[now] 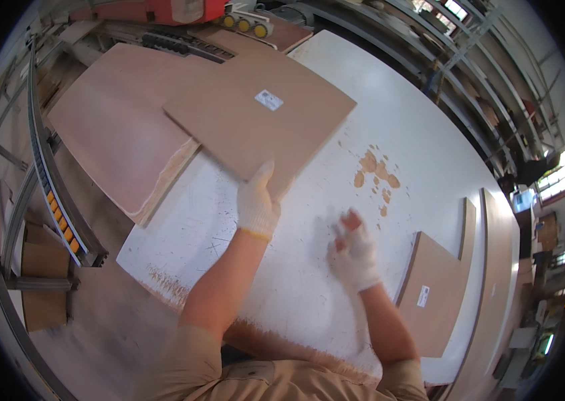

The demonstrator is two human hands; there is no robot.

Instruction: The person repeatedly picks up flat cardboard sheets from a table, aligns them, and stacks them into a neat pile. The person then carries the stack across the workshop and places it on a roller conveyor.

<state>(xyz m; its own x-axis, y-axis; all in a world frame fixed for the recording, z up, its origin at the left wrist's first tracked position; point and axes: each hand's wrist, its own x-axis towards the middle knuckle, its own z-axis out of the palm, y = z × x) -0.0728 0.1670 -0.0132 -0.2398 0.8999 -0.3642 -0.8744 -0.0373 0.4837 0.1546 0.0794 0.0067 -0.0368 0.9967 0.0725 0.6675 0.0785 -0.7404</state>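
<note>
Across the upper middle of the frame, your brown panel (229,107) lies flat-side up, its white label (269,100) facing you. Its left part overlaps the pinkish sheet (122,127) at upper left; whether it rests there or is held just clear, you cannot tell from this view.

Your left hand (258,204), gloved, has the panel by its near corner, thumb laid on top and fingers hidden, probably beneath. So the grip is closed on the board's edge, and holding the corner nearest you likely lets you steer the piece without stretching over it.

Your right hand (356,254), blurred in the middle of the frame, is over the white worktop (296,281), fingers apart and partly bent. It appears to hold nothing, and it's well apart from the panel.

At lower right, a smaller labelled panel (433,277) lies beside a narrow strip (468,227) and a long board (494,267); set along that side, they seem to leave the middle free for your hands.
</note>
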